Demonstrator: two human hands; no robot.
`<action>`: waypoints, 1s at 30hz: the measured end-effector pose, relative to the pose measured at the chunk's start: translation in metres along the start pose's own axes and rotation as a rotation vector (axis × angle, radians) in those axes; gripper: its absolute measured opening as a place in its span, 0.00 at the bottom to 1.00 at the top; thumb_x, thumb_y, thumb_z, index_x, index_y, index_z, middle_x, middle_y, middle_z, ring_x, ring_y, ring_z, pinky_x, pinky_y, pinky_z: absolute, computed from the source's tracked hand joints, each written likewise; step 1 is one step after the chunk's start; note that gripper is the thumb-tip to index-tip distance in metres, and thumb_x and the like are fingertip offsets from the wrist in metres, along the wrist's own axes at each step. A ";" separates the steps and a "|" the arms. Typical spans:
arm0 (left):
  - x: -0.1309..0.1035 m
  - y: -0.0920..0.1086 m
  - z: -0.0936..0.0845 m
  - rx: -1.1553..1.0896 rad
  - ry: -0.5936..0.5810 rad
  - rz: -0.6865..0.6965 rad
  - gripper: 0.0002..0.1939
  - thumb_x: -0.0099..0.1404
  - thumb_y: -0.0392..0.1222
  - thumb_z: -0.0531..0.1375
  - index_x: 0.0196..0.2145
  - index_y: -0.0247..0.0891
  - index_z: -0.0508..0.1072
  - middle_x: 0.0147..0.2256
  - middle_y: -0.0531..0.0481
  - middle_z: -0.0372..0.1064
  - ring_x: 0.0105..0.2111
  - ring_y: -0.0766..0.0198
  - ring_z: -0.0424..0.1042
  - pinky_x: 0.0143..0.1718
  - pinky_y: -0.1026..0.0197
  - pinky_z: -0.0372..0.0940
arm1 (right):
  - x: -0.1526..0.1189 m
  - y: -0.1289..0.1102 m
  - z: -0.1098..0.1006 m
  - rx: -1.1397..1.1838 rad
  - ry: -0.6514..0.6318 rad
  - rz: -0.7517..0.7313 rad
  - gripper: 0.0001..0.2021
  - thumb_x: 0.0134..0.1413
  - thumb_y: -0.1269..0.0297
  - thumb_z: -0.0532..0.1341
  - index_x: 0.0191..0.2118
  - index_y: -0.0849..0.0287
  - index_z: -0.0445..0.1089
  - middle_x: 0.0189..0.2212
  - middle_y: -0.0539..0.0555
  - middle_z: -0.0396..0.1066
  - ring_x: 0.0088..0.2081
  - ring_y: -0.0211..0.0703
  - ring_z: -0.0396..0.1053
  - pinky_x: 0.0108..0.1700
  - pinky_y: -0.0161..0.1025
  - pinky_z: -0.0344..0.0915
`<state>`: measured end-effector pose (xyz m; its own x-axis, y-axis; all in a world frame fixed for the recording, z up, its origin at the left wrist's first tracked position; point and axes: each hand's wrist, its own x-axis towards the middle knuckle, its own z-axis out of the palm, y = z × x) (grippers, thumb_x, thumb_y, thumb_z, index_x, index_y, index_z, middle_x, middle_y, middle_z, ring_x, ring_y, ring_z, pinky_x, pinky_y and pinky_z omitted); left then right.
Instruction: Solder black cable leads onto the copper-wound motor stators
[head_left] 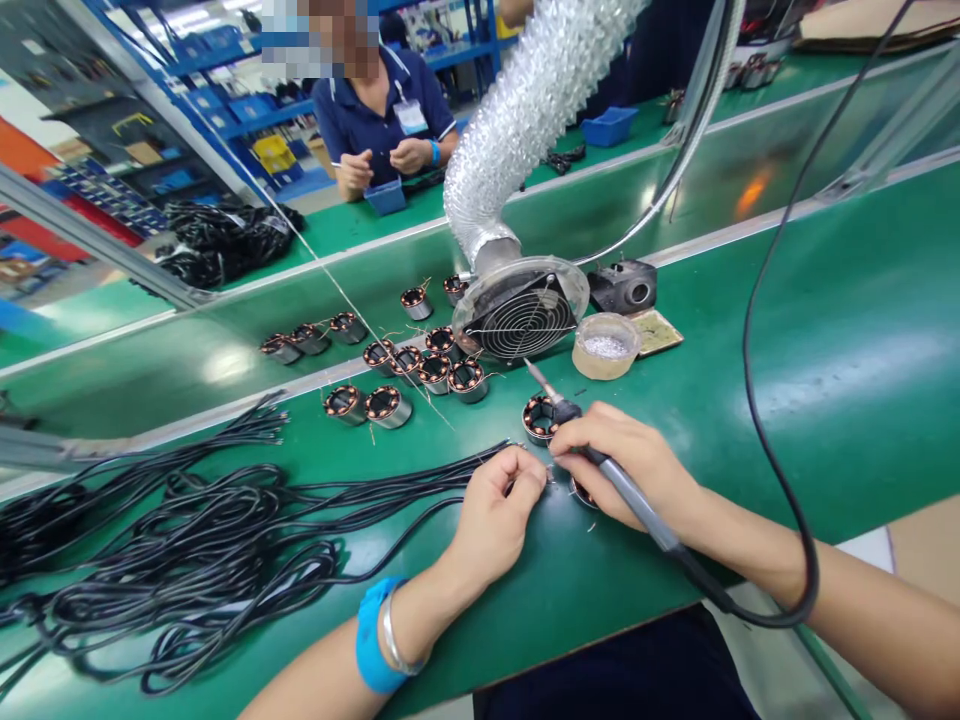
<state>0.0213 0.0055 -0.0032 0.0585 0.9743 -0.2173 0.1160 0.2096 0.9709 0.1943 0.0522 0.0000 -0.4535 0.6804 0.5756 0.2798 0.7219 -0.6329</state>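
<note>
My right hand [637,460] is closed round a soldering iron [628,492], its tip pointing up and away toward the fan. My left hand [499,515] is pinched near the end of a black cable [424,528], and a fine wire end shows at the fingertips. Just beyond both hands a wire-wound stator [536,425] stands on the bench, partly behind the iron. Another stator [581,493] lies under my right hand, mostly hidden. My thumb and fingers of both hands nearly meet.
Black cables [217,540] lie heaped at the left. Several stators [386,405] stand beyond them. A fume extractor fan [521,320] hangs from a foil duct [510,120]. Nearby are a round tub [604,348], a sponge tray [656,332] and an iron holder [626,288]. A co-worker [382,130] sits opposite.
</note>
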 end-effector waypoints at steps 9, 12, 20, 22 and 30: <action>0.003 0.005 0.000 0.084 0.035 0.045 0.11 0.61 0.44 0.57 0.24 0.38 0.64 0.21 0.58 0.56 0.23 0.69 0.54 0.27 0.65 0.52 | -0.012 0.003 0.007 0.354 0.098 0.318 0.08 0.53 0.74 0.65 0.38 0.56 0.68 0.32 0.48 0.73 0.31 0.35 0.71 0.34 0.31 0.69; 0.001 0.004 0.001 0.105 0.035 0.061 0.10 0.61 0.43 0.56 0.24 0.38 0.65 0.21 0.58 0.58 0.24 0.68 0.56 0.28 0.65 0.53 | -0.014 -0.002 -0.006 0.216 0.060 0.250 0.09 0.59 0.73 0.61 0.44 0.54 0.70 0.36 0.50 0.75 0.38 0.38 0.73 0.41 0.35 0.70; -0.003 0.000 0.002 0.127 0.073 0.071 0.09 0.62 0.41 0.56 0.25 0.38 0.65 0.22 0.57 0.58 0.24 0.69 0.56 0.27 0.66 0.53 | -0.026 -0.024 -0.048 0.078 0.103 0.163 0.15 0.59 0.69 0.60 0.51 0.51 0.72 0.34 0.52 0.74 0.31 0.43 0.70 0.30 0.38 0.67; -0.003 0.000 0.002 0.140 0.082 0.079 0.09 0.62 0.40 0.56 0.25 0.38 0.64 0.21 0.58 0.57 0.23 0.69 0.55 0.26 0.66 0.53 | -0.030 -0.024 -0.049 0.105 0.141 0.218 0.13 0.56 0.70 0.60 0.46 0.52 0.73 0.32 0.51 0.74 0.30 0.42 0.70 0.28 0.37 0.66; -0.005 -0.001 0.004 0.165 0.080 0.096 0.10 0.64 0.40 0.55 0.25 0.38 0.64 0.21 0.58 0.54 0.22 0.69 0.53 0.25 0.66 0.52 | -0.030 -0.019 -0.045 0.166 0.155 0.291 0.10 0.53 0.72 0.59 0.39 0.54 0.73 0.30 0.50 0.75 0.27 0.41 0.71 0.25 0.34 0.67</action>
<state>0.0244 0.0004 -0.0036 -0.0008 0.9939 -0.1100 0.2747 0.1060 0.9557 0.2409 0.0235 0.0178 -0.2378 0.8745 0.4227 0.2315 0.4736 -0.8497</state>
